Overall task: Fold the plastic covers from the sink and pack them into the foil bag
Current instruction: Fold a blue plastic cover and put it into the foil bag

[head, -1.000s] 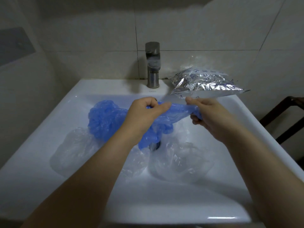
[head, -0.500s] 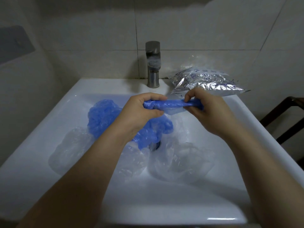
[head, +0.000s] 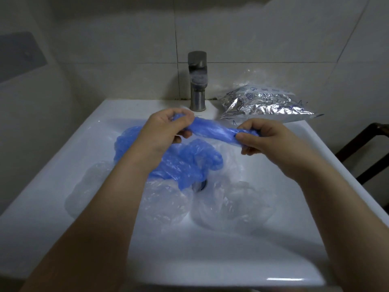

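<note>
Gripping each end of a blue cover (head: 212, 131), the left hand (head: 166, 129) and right hand (head: 261, 138) hold it above the white sink (head: 69, 148). More covers (head: 231, 205) fill the basin; the foil bag (head: 265, 106) sits on the rear rim beside the tap (head: 197, 81).

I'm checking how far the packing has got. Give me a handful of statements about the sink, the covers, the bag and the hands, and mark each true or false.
1. Both hands grip one blue cover, the left hand at one end and the right hand at the other. True.
2. The foil bag lies in the bottom of the sink basin. False: it lies on the back ledge of the sink, right of the tap.
3. Clear covers lie in the basin. True.
4. Water runs from the tap. False: no stream shows.
5. More blue plastic lies in the basin near the drain. True.
</note>
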`<control>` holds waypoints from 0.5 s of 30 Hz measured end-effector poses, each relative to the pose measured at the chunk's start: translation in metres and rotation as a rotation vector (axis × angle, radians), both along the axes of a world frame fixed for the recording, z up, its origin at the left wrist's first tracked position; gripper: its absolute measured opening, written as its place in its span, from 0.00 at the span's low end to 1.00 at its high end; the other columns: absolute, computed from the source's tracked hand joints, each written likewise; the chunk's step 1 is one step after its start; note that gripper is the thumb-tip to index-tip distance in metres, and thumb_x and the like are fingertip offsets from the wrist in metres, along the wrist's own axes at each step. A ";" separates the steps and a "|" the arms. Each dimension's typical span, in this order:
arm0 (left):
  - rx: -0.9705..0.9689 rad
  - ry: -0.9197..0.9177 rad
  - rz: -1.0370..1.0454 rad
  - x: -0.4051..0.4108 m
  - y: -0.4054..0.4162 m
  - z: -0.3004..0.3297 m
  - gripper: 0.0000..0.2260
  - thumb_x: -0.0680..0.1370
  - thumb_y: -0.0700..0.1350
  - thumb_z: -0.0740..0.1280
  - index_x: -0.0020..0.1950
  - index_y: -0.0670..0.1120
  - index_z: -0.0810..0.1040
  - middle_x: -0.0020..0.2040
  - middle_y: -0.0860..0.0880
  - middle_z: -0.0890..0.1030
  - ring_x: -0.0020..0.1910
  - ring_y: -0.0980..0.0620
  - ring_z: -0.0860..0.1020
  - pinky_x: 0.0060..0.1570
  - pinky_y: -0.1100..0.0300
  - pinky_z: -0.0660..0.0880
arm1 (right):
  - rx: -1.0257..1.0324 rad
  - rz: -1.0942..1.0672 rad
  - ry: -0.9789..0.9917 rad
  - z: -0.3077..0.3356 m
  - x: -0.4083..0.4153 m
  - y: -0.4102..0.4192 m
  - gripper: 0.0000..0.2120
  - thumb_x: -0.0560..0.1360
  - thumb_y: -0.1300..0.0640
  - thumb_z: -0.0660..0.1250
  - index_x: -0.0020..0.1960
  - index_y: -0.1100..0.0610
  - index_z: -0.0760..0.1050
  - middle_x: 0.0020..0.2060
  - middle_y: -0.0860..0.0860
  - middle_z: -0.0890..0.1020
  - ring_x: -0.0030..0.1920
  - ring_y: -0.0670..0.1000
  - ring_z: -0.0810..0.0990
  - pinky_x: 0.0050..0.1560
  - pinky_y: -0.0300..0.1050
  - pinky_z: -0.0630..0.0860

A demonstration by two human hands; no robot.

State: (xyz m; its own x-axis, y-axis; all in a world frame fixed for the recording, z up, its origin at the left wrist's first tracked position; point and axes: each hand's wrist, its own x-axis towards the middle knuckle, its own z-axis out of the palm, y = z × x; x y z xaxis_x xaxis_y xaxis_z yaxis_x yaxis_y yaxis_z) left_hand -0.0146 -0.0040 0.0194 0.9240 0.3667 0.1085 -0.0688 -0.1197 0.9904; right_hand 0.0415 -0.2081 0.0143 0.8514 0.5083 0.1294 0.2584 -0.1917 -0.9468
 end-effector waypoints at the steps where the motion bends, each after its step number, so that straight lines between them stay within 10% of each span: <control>1: -0.087 -0.009 0.074 0.002 -0.003 -0.002 0.02 0.76 0.44 0.67 0.44 0.50 0.77 0.33 0.55 0.79 0.31 0.59 0.76 0.36 0.64 0.70 | 0.054 -0.011 0.045 -0.002 -0.001 0.004 0.07 0.74 0.64 0.66 0.39 0.56 0.75 0.24 0.46 0.76 0.27 0.44 0.75 0.33 0.35 0.74; 7: -0.526 0.324 -0.198 -0.003 -0.037 -0.014 0.23 0.66 0.60 0.68 0.55 0.46 0.77 0.53 0.48 0.81 0.52 0.53 0.79 0.49 0.57 0.75 | 0.174 -0.170 0.082 -0.019 -0.007 0.024 0.06 0.76 0.64 0.65 0.40 0.59 0.72 0.24 0.47 0.77 0.24 0.42 0.74 0.30 0.33 0.71; 15: -0.409 0.253 -0.026 0.003 -0.034 -0.022 0.04 0.78 0.42 0.65 0.44 0.44 0.77 0.39 0.47 0.81 0.41 0.52 0.80 0.48 0.59 0.76 | -0.167 0.004 -0.112 -0.027 -0.010 0.027 0.05 0.73 0.59 0.69 0.45 0.57 0.74 0.37 0.50 0.80 0.32 0.44 0.77 0.36 0.38 0.73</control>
